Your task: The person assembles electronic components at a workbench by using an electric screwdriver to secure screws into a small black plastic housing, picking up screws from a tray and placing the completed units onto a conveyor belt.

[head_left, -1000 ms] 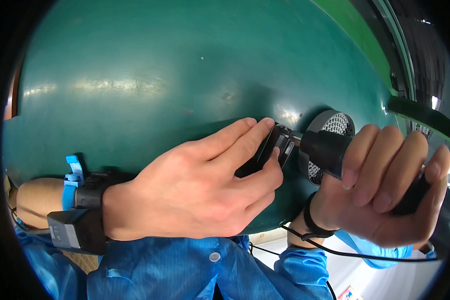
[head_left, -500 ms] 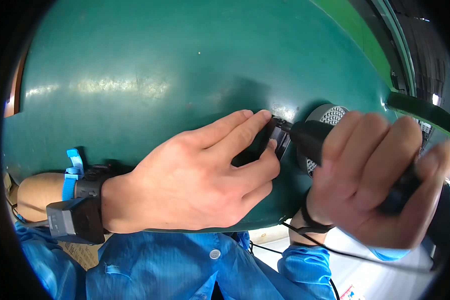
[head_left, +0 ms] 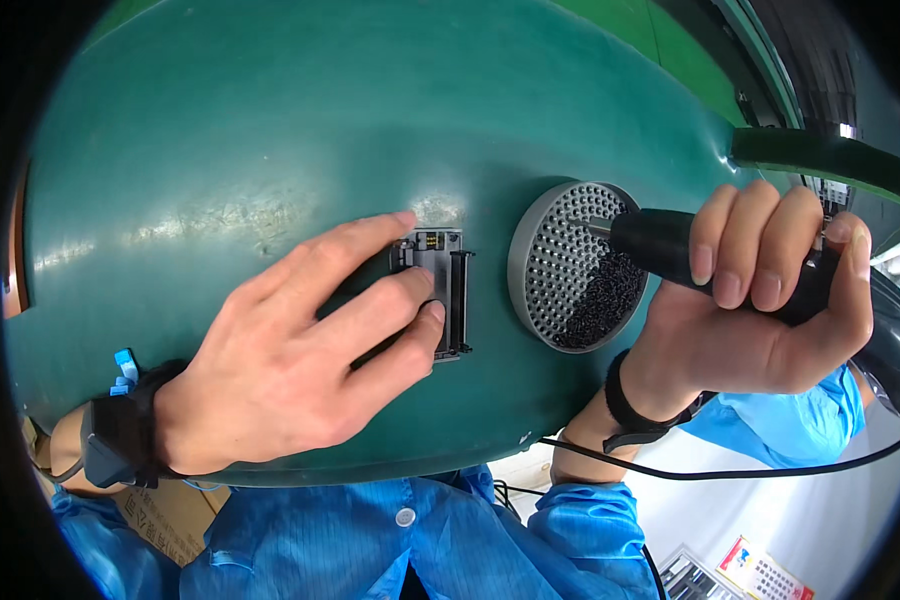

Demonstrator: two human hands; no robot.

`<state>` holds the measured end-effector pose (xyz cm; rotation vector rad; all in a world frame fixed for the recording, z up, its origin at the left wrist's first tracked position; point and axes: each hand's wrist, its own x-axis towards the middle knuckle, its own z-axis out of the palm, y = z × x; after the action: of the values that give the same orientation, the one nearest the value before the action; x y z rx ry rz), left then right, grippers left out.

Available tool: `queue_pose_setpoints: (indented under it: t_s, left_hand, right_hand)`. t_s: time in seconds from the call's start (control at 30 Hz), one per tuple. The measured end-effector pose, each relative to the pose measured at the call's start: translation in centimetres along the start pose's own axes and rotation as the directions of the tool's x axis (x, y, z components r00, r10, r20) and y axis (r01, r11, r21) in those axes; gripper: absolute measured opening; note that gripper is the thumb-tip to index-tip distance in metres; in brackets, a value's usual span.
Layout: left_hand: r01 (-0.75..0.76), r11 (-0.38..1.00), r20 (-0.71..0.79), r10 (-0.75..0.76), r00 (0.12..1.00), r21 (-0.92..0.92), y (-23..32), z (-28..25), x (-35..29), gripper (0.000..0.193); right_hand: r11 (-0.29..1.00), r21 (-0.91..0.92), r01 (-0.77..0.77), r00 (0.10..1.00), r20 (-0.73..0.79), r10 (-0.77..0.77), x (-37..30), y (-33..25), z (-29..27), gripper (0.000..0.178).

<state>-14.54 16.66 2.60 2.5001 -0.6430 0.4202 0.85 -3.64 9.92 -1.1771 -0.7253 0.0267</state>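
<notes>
Two hands work over a green worktop (head_left: 270, 130). The left hand (head_left: 290, 370) lies palm down, wrist low at the left, its fingers (head_left: 380, 300) stretched rightward and pressed onto a small dark grey plastic part (head_left: 442, 290), holding it flat. Just beside the part sits a round grey screw tray (head_left: 570, 265). The right hand (head_left: 750, 310) is curled tight around a black electric screwdriver (head_left: 670, 245), whose tip points left over the tray.

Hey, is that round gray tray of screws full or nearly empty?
Partly full. The round gray tray has a dark pile of screws along its lower right side, while the dimpled upper and left parts show bare.
</notes>
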Motion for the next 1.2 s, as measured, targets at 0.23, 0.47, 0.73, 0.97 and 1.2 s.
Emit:
queue_pose_setpoints:
  t_s: [0.23,0.47,0.73,0.97,1.2]
  left_hand:
    - [0.018,0.999,0.003,-0.018,1.0,-0.05,0.1,-0.2,0.2,0.041]
    - [0.012,0.998,-0.029,-0.014,0.999,-0.065,-0.1,0.0,0.2,0.04]
    - [0.014,0.997,-0.053,-0.017,0.998,-0.073,-0.1,0.2,0.3,0.038]
    - [0.012,0.996,-0.064,-0.017,0.998,-0.084,-0.2,0.3,0.5,0.037]
    - [0.048,0.991,-0.05,-0.055,0.997,-0.122,-0.6,0.0,0.3,0.037]
  right_hand:
    - [0.996,0.085,-0.031,0.999,0.027,0.028,-0.1,0.4,0.5,0.033]
    - [0.996,0.087,-0.001,0.999,0.049,-0.003,0.1,1.1,0.1,0.032]
    - [1.0,0.011,0.0,0.999,0.043,-0.001,0.1,1.0,-0.2,0.031]
    - [1.0,0.005,0.0,0.996,0.09,0.0,0.2,1.3,0.3,0.032]
    - [0.999,0.043,0.009,0.999,-0.054,-0.006,-0.3,1.3,1.9,0.027]
